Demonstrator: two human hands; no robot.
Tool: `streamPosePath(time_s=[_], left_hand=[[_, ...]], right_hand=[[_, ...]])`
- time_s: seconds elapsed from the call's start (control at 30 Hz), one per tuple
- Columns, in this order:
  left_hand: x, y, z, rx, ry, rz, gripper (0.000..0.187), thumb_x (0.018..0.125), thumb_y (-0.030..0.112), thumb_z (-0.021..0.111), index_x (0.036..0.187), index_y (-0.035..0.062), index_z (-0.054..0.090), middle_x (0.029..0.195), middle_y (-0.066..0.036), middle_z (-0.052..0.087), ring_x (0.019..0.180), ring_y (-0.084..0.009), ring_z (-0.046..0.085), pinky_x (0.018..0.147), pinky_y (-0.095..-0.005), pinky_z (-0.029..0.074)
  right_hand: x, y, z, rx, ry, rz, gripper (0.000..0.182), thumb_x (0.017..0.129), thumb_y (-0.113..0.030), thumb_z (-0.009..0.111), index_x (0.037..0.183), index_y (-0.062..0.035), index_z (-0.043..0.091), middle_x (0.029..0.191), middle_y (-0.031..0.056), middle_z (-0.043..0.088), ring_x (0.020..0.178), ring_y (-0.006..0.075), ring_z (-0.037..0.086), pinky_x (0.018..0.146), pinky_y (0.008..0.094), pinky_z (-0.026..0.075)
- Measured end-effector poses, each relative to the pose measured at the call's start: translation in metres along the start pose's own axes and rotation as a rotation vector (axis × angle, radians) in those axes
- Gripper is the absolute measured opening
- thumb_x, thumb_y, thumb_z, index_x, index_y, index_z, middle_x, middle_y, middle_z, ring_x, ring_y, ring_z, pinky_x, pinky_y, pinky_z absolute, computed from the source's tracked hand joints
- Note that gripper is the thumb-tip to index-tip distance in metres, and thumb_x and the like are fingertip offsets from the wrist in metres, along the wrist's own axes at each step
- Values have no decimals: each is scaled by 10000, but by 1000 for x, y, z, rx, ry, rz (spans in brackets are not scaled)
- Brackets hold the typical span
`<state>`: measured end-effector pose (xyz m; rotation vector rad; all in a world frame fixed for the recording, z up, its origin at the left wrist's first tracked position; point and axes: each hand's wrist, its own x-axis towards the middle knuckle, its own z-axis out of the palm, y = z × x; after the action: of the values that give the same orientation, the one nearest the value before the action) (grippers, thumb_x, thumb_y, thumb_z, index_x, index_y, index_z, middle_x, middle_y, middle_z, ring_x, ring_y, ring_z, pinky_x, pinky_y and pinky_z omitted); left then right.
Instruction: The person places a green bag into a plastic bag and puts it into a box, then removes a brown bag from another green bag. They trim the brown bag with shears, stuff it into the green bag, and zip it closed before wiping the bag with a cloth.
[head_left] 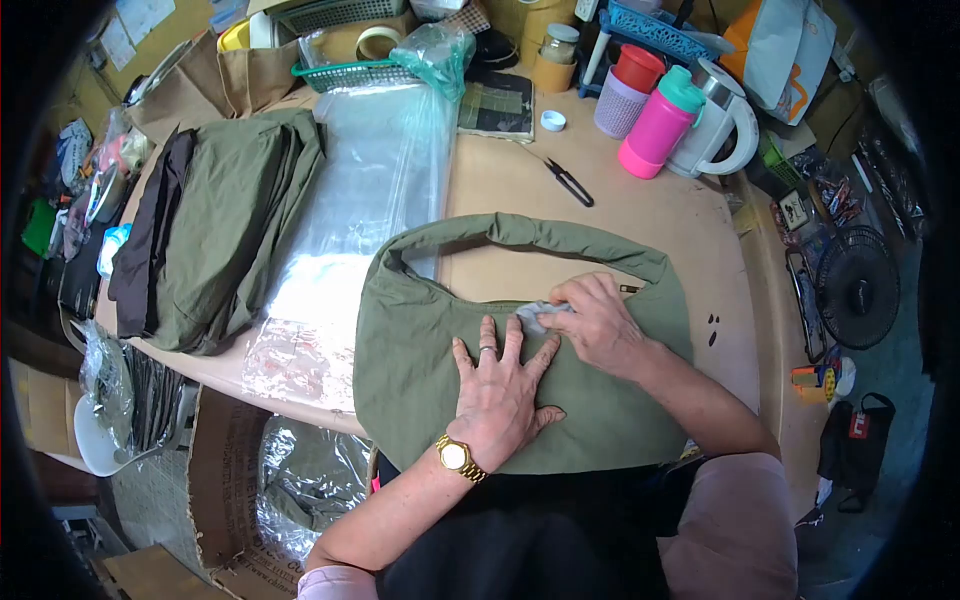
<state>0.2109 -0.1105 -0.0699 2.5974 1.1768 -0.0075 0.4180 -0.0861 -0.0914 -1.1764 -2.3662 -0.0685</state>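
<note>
An olive green fabric shoulder bag lies flat on the wooden table, its strap arched toward the back. My left hand, with a ring and a gold watch on the wrist, presses flat on the bag's middle, fingers spread. My right hand pinches a small pale tag or paper at the bag's top opening, just past the left fingertips.
A stack of folded olive and brown bags and clear plastic sleeves lie to the left. Small black scissors, a pink bottle, a white kettle, baskets and jars stand at the back. A fan sits on the right floor.
</note>
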Motion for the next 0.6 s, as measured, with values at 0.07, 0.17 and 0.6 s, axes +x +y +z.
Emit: streamPosePath(time_s=[0.07, 0.17, 0.6], left_hand=[[0, 1, -1, 24, -11, 6, 861, 790, 606, 693, 1509, 253, 375, 1529, -191, 312, 1416, -448, 283, 1071, -699, 290], [2, 4, -2, 57, -42, 5, 863, 786, 614, 691, 1506, 254, 381, 1542, -191, 297, 1425, -450, 269, 1069, -703, 290], [4, 8, -8, 71, -104, -17, 874, 773, 606, 707, 1509, 274, 374, 1593, -154, 229, 1428, -458, 262, 1056, -705, 316]], right_hand=[[-5, 5, -2, -38, -1, -6, 110, 755, -83, 641, 854, -77, 689, 931, 51, 591, 918, 238, 556, 875, 409, 408], [6, 4, 11, -78, 36, -44, 90, 740, -66, 626, 818, -85, 668, 873, 54, 558, 883, 237, 548, 869, 411, 405], [14, 6, 18, -83, 88, -76, 73, 740, -44, 614, 797, -78, 647, 827, 65, 535, 892, 251, 559, 908, 442, 397]])
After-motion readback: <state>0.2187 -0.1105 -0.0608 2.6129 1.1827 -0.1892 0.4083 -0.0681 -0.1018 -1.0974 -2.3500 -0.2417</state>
